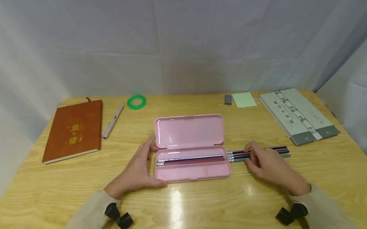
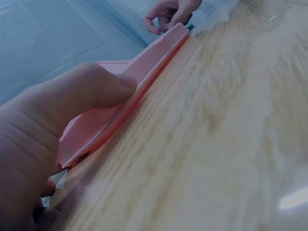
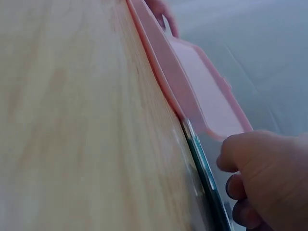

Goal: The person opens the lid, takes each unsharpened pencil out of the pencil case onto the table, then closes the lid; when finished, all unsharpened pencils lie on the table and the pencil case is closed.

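Observation:
A pink pencil case [image 1: 192, 171] lies open at the table's middle, its lid [image 1: 189, 130] flat behind it, with pencils [image 1: 189, 160] lying in the tray. My left hand [image 1: 136, 172] grips the case's left end, thumb [image 2: 103, 89] on the front wall [image 2: 144, 82]. A few more pencils [image 1: 277, 151] lie in a row just right of the case. My right hand [image 1: 265, 160] rests on them, fingers curled over the row. In the right wrist view the pencils [image 3: 204, 168] run under my right hand [image 3: 264, 173] toward the case [image 3: 192, 91].
A brown notebook [image 1: 73, 130] and a pink pen [image 1: 112, 121] lie at the left, a green tape ring [image 1: 136, 102] behind them. A grey eraser [image 1: 228, 99], green sticky notes [image 1: 244, 99] and a grey booklet [image 1: 298, 115] lie at the back right. White cloth walls surround the table.

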The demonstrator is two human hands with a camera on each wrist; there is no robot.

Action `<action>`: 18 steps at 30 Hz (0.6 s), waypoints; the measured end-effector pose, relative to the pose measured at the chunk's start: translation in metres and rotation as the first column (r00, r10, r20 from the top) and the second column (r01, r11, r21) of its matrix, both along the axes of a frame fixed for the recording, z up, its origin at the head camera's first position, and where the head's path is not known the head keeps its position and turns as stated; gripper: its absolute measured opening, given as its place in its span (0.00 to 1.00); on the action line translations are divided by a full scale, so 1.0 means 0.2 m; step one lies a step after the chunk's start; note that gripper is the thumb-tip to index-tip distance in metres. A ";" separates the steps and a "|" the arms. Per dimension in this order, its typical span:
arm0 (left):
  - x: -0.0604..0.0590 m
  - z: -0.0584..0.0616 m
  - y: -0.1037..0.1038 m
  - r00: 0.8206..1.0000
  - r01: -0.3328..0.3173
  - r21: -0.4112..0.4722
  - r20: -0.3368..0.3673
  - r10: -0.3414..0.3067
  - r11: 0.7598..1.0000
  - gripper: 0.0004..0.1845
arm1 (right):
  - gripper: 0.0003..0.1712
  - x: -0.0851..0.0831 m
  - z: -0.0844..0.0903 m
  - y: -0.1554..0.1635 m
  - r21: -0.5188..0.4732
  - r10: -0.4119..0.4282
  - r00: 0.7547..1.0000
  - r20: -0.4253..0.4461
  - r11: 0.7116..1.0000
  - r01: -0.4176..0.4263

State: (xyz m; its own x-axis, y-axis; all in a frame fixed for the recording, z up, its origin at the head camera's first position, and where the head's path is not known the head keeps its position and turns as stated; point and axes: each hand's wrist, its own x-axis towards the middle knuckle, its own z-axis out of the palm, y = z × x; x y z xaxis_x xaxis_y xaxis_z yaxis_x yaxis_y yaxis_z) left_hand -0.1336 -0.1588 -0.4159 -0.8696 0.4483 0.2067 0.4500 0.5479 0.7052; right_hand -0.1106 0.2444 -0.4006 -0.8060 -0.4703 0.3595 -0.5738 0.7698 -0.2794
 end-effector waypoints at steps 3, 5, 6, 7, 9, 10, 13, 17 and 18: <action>0.00 0.00 -0.01 1.000 -0.002 -0.003 -0.008 0.002 1.000 0.74 | 0.13 -0.05 0.01 -0.11 -0.010 0.041 0.999 0.029 0.999 -0.041; 0.00 0.00 -0.02 1.000 -0.001 -0.007 -0.011 0.001 1.000 0.74 | 0.13 -0.08 0.02 -0.19 -0.008 0.077 0.996 0.052 0.997 -0.077; 0.00 0.00 -0.02 1.000 -0.001 -0.008 -0.013 0.001 1.000 0.74 | 0.13 -0.09 0.02 -0.22 -0.005 0.099 0.994 0.055 0.995 -0.098; 0.00 0.00 -0.02 1.000 -0.001 -0.008 -0.015 0.001 1.000 0.74 | 0.13 -0.11 0.02 -0.26 -0.010 0.122 0.991 0.057 0.992 -0.122; 0.00 0.00 -0.02 1.000 0.000 -0.006 -0.017 0.000 1.000 0.74 | 0.12 -0.13 0.03 -0.32 -0.020 0.169 0.985 0.029 0.985 -0.169; 0.00 0.00 -0.02 1.000 0.003 -0.004 -0.018 -0.003 1.000 0.74 | 0.13 -0.14 0.03 -0.35 -0.023 0.190 0.982 0.005 0.982 -0.190; 0.00 0.00 -0.02 1.000 0.008 -0.001 -0.019 -0.008 1.000 0.74 | 0.12 -0.16 0.03 -0.41 -0.002 0.214 0.976 -0.037 0.977 -0.214; 0.00 0.00 -0.01 1.000 0.006 -0.004 -0.019 -0.006 1.000 0.74 | 0.11 -0.17 0.05 -0.47 0.081 0.208 0.976 0.061 0.974 -0.213; -0.01 0.00 -0.01 1.000 0.004 -0.004 -0.023 -0.004 1.000 0.74 | 0.11 -0.18 0.06 -0.48 0.102 0.202 0.974 0.104 0.972 -0.212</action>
